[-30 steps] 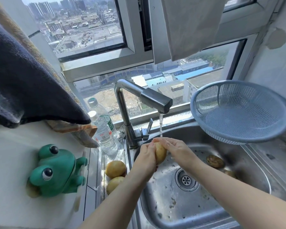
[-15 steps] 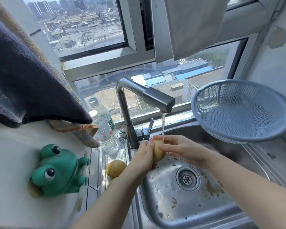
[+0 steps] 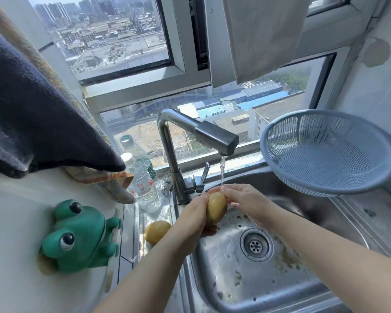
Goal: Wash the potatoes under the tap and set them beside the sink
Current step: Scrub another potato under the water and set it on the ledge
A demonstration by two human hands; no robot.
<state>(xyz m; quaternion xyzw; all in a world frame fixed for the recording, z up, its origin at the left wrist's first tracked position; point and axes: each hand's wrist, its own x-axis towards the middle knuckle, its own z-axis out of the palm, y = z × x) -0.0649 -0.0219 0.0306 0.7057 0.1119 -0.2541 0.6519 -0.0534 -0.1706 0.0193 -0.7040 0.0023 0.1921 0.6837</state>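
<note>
1. the sink (image 3: 246,288) is nearest, a steel basin flecked with brown bits around the drain (image 3: 256,245). both forearms reach in over its front rim.
2. at the left a green frog (image 3: 77,236) sits on the white tabletop (image 3: 14,222).
3. a second potato (image 3: 157,231) lies on the steel ledge just left of the basin, partly behind the left forearm. it is probably already washed and set down.
4. the left hand (image 3: 195,216) grips the potato (image 3: 216,205) from the left and from below, fingers curled round its lower half. the potato is over the basin's back left corner, its long axis close to upright.
5. the right hand (image 3: 246,199) comes in from the right, its fingers curved over the potato's upper end, right where the water lands.
6. the ledge lies to the left of the potato, on the left hand's side, so that hand is the nearer one. once the rinse is done, i judge the move to be a short carry left over the rim while the right hand lets go. the free spot looks to be near the second potato.
7. the tap (image 3: 217,137) stands just behind the hands, and its thin stream (image 3: 222,170) falls onto the potato's top. two bottles (image 3: 142,184) stand left of the tap.
8. a blue colander (image 3: 325,154) leans tilted at the back right of the sink, with the window (image 3: 133,53) behind everything.
</note>
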